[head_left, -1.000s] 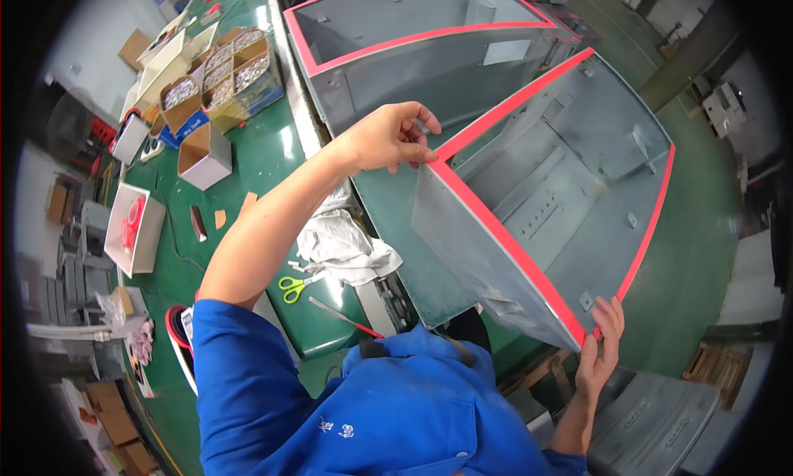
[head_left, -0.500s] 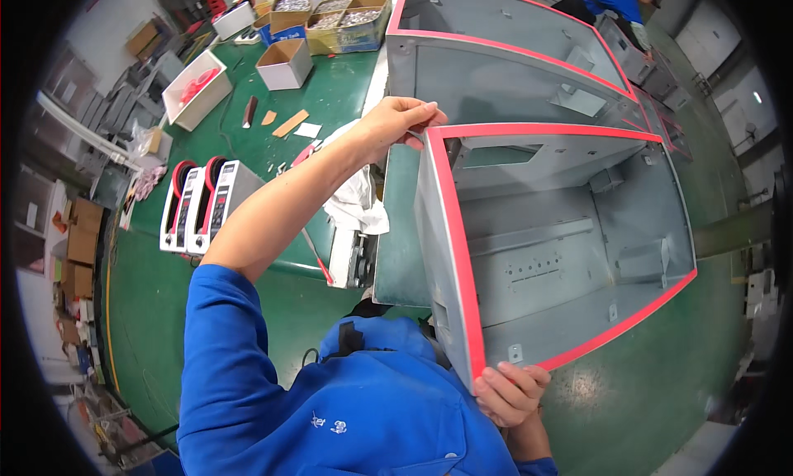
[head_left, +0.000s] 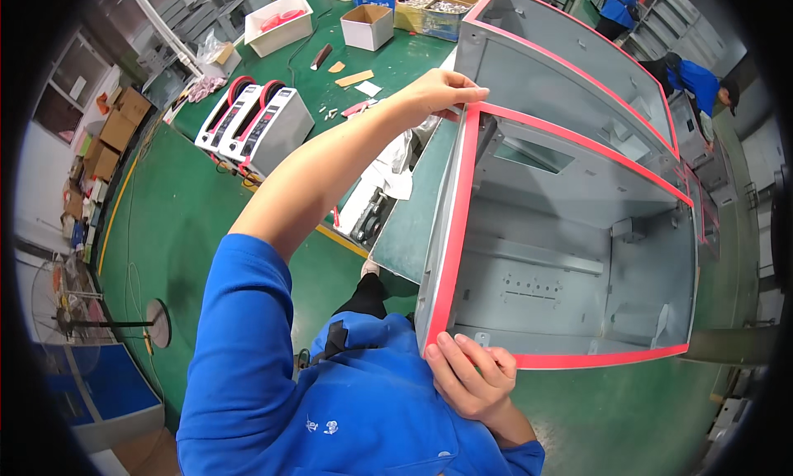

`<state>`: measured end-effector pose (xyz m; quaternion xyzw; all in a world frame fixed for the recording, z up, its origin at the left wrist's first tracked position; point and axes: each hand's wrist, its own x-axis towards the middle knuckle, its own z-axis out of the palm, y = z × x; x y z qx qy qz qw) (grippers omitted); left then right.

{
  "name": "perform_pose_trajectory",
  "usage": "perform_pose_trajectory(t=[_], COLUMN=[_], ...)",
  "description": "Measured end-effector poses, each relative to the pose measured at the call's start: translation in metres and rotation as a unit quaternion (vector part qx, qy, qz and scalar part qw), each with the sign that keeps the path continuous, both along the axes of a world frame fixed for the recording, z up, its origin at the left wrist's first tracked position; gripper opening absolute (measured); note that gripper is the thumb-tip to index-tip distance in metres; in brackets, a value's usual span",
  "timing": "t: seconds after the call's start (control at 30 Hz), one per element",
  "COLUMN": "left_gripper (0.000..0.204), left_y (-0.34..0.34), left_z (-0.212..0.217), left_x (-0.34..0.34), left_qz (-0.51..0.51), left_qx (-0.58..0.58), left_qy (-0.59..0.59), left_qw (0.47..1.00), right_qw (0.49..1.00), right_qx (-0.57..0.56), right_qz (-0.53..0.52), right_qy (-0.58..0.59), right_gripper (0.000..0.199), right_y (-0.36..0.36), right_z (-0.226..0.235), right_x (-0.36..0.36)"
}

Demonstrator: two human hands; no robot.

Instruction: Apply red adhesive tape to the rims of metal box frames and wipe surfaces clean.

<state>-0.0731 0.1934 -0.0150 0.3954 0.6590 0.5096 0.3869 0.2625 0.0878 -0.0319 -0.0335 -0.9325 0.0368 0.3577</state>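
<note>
A grey metal cabinet point(head_left: 529, 261) faces me with its open side, whose rim is edged with red tape point(head_left: 578, 361). At the upper left corner of that rim my left hand point(head_left: 442, 94) is closed in a pinch, its index finger lying over the taped edge. What sits between thumb and fingers there is partly hidden. My right hand point(head_left: 472, 378) grips the lower left corner, its fingers pressed together over the tape and the thumb out of sight. Inside the cabinet are a ledge, a row of holes and small brackets.
Behind stands a second grey cabinet point(head_left: 545, 79) with red-taped edges. On the green table point(head_left: 330, 67) are two tape dispensers point(head_left: 268, 121), a cardboard box point(head_left: 367, 27), a white bin point(head_left: 278, 23) and a white cloth point(head_left: 392, 166). A co-worker point(head_left: 698, 79) bends over at far right.
My view has shifted, so the table and cabinets sit differently in it. My left hand now lies over the taped corner instead of just beside it. My right hand stays at the lower corner.
</note>
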Motion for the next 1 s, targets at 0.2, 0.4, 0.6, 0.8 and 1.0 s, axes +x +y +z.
perform_pose_trajectory(t=[0.2, 0.4, 0.6, 0.8, 1.0], left_gripper=[0.018, 0.02, 0.023, 0.027, 0.024], left_y=[0.005, 0.009, 0.013, -0.02, -0.076], left_z=[-0.006, -0.021, -0.024, -0.047, -0.038], left_x=[-0.001, 0.007, 0.017, 0.013, 0.041], left_qz=[0.016, 0.059, 0.099, 0.218, 0.175], left_qx=[0.0, 0.067, 0.081, 0.163, 0.222], left_qy=[-0.003, 0.011, 0.048, -0.065, -0.02], left_qw=[1.0, 0.996, 0.991, 0.96, 0.959], right_qw=[1.0, 1.0, 0.972, 0.753, 0.548], right_qx=[-0.012, -0.02, -0.183, -0.656, -0.832], right_qz=[0.009, 0.006, 0.087, 0.017, 0.047], right_qy=[0.013, 0.001, -0.116, -0.047, 0.065], right_gripper=[0.025, 0.025, 0.032, 0.045, 0.043], right_y=[0.0, -0.002, 0.009, 0.058, 0.085], right_z=[-0.001, 0.004, 0.037, 0.053, 0.033], right_x=[0.0, -0.001, 0.006, -0.066, -0.142])
